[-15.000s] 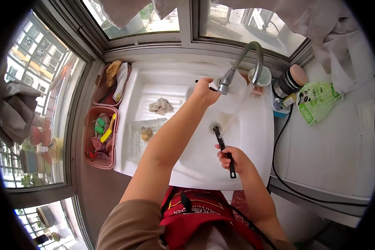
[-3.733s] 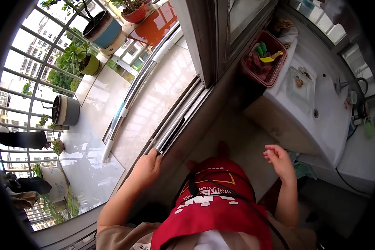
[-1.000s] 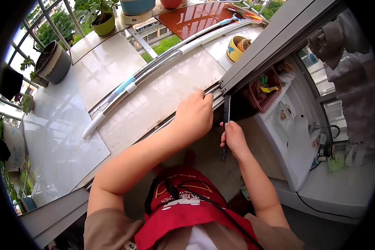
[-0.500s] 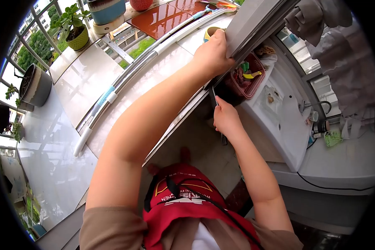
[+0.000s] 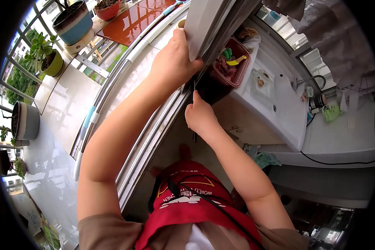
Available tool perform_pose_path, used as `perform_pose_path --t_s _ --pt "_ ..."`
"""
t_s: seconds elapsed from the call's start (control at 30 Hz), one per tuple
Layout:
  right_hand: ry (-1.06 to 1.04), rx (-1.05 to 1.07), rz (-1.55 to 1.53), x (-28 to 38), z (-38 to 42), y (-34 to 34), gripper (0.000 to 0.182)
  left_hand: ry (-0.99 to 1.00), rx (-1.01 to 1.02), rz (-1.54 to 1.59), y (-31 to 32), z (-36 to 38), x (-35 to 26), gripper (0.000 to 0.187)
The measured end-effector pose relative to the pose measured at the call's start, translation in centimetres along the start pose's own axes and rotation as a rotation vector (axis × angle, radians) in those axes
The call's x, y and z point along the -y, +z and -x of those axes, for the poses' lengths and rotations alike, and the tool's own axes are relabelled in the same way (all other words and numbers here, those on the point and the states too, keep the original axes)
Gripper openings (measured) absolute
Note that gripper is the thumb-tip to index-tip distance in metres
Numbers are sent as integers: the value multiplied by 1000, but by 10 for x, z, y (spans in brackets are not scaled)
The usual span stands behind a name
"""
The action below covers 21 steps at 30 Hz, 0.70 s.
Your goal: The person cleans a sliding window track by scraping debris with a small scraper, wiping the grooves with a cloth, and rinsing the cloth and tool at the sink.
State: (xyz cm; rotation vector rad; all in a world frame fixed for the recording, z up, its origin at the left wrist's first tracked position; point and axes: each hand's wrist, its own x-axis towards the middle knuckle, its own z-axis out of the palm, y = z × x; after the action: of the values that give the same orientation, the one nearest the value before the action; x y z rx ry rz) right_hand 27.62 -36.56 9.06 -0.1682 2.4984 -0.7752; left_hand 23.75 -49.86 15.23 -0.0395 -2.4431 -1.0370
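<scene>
My left hand is wrapped round the edge of a grey window sash, fingers on the outer side and thumb on the inner. Just below it, my right hand is closed on a thin dark tool. The tool's tip points up at the foot of the sash, by the window track. Its other end shows beneath the fist, and I cannot tell what kind of tool it is. A yellow rim of a small pot peeks out beyond my left fingertips.
Outside the track, potted plants and a pole rest on the tiled ledge. To the right, a red basket of small items stands beside a white sink with a tap. A red apron covers my front.
The view has shifted, so both hands and the sash appear further left and more of the track shows. My right hand has tilted slightly, and less of the tool is visible. Both grips are kept.
</scene>
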Motion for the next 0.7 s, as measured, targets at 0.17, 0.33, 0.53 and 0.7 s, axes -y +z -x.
perform_pose_path --t_s 0.17,0.33,0.53,0.7 --pt "-75 -104 213 2 1 9 62 -5 5 1 0 3 2 51" --pt "-9 37 385 17 6 2 66 -11 8 -34 -2 1 -1 51" --pt "6 29 324 24 -7 5 64 -13 11 -60 -1 1 2 49" --pt "-39 99 336 24 26 -14 58 6 -2 -50 -2 -3 -2 51"
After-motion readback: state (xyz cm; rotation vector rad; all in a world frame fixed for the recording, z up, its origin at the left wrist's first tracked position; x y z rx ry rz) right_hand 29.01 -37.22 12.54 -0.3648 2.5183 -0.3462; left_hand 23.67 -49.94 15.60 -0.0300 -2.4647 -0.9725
